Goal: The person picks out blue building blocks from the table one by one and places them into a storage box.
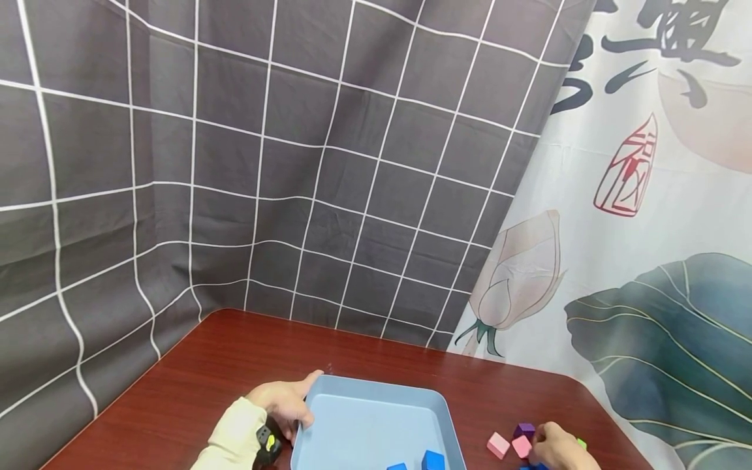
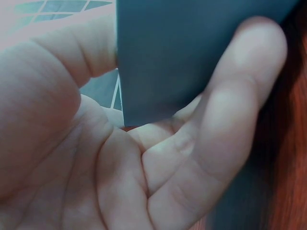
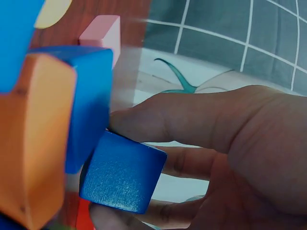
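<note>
- Gripping one tray [image 1: 370, 424] by its left wall: left hand [image 1: 284, 401], clamped, thumb inside, fingers outside.
- Tray: one, on the table [image 1: 205, 365], near edge cut off by the frame. Two blue blocks [image 1: 433, 461] inside, toward the right.
- Right hand [image 1: 558, 447]: right of the tray, thumb and fingers together on one blue cube [image 3: 123, 172].
- Beside that hand, head view: two pink blocks [image 1: 498, 446], one purple block [image 1: 524, 430], one green block [image 1: 581, 443], partly hidden.
- Right wrist view, close to the cube: two more blue shapes, one orange block [image 3: 43, 139], one red sliver [image 3: 84, 215], one yellow piece [image 3: 52, 12] cut by the frame.
- Behind: two cloths, one gridded grey [image 1: 329, 170], one printed white [image 1: 576, 248].
</note>
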A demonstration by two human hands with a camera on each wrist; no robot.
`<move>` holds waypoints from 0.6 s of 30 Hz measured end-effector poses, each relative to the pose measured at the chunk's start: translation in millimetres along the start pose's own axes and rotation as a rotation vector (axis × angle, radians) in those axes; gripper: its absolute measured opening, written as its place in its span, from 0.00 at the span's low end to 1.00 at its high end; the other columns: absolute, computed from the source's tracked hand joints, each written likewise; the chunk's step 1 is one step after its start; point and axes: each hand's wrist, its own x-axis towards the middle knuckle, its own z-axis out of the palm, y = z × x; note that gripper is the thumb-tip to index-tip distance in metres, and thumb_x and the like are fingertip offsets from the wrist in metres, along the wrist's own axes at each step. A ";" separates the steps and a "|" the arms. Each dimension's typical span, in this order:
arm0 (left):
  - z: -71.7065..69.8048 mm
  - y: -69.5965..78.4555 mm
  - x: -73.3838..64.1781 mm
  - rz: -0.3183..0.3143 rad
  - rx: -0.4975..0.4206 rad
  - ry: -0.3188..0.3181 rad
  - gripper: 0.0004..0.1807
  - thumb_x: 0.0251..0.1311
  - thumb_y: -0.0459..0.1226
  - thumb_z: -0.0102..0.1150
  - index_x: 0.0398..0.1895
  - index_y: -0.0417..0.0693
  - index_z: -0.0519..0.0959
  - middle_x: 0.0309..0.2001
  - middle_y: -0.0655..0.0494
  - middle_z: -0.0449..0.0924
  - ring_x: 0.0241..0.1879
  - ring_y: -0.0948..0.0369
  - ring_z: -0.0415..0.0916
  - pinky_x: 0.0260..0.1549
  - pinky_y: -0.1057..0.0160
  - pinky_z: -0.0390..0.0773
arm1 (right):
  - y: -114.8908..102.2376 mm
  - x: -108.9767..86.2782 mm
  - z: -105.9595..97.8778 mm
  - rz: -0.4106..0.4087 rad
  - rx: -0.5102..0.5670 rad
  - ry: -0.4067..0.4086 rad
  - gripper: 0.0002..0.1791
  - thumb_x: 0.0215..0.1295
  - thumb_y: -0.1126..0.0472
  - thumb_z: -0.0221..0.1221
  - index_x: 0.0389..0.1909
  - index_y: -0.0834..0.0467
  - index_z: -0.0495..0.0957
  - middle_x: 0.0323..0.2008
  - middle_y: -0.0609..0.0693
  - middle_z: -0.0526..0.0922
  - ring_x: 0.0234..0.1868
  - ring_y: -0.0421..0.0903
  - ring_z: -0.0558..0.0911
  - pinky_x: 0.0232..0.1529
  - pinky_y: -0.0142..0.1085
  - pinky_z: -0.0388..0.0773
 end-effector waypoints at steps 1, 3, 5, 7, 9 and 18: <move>-0.2 0.1 -0.1 -0.001 0.001 0.001 0.54 0.38 0.25 0.56 0.72 0.48 0.40 0.57 0.36 0.58 0.13 0.58 0.69 0.11 0.68 0.71 | -1.5 -0.7 -0.5 -0.002 -0.009 0.004 0.02 0.47 0.68 0.57 0.22 0.62 0.73 0.20 0.50 0.72 0.24 0.46 0.71 0.28 0.39 0.70; -0.4 0.2 -0.3 -0.001 0.003 0.002 0.54 0.38 0.25 0.56 0.72 0.47 0.40 0.57 0.37 0.58 0.13 0.58 0.69 0.11 0.68 0.71 | -4.0 -2.2 -1.1 -0.003 -0.022 0.010 0.04 0.46 0.67 0.58 0.23 0.63 0.73 0.21 0.50 0.72 0.25 0.46 0.71 0.28 0.40 0.70; -0.4 0.2 -0.5 0.000 0.003 0.005 0.54 0.38 0.25 0.57 0.71 0.48 0.41 0.57 0.37 0.58 0.12 0.58 0.69 0.11 0.68 0.71 | -6.0 -3.1 -1.3 -0.009 -0.021 0.005 0.04 0.47 0.67 0.57 0.25 0.64 0.73 0.21 0.50 0.72 0.25 0.47 0.71 0.29 0.41 0.71; -0.1 0.1 -0.9 -0.001 0.002 0.006 0.54 0.38 0.25 0.56 0.72 0.48 0.41 0.57 0.36 0.59 0.12 0.58 0.69 0.11 0.68 0.71 | -8.9 -3.8 -1.2 -0.008 -0.017 0.002 0.04 0.48 0.67 0.57 0.26 0.65 0.73 0.22 0.51 0.72 0.26 0.48 0.72 0.29 0.42 0.71; 0.5 -0.1 -1.3 0.000 -0.003 0.006 0.54 0.38 0.25 0.56 0.71 0.48 0.41 0.56 0.36 0.59 0.12 0.58 0.69 0.11 0.68 0.71 | -11.0 -4.2 -1.0 -0.007 -0.012 -0.004 0.05 0.49 0.67 0.57 0.26 0.65 0.74 0.22 0.51 0.72 0.26 0.48 0.72 0.30 0.42 0.71; 1.7 0.1 -1.5 0.012 -0.006 0.000 0.54 0.38 0.24 0.56 0.71 0.47 0.40 0.55 0.35 0.60 0.12 0.58 0.69 0.11 0.68 0.71 | -15.5 -4.7 -0.4 -0.006 -0.010 -0.004 0.08 0.48 0.65 0.60 0.28 0.64 0.73 0.25 0.52 0.74 0.28 0.50 0.72 0.32 0.47 0.72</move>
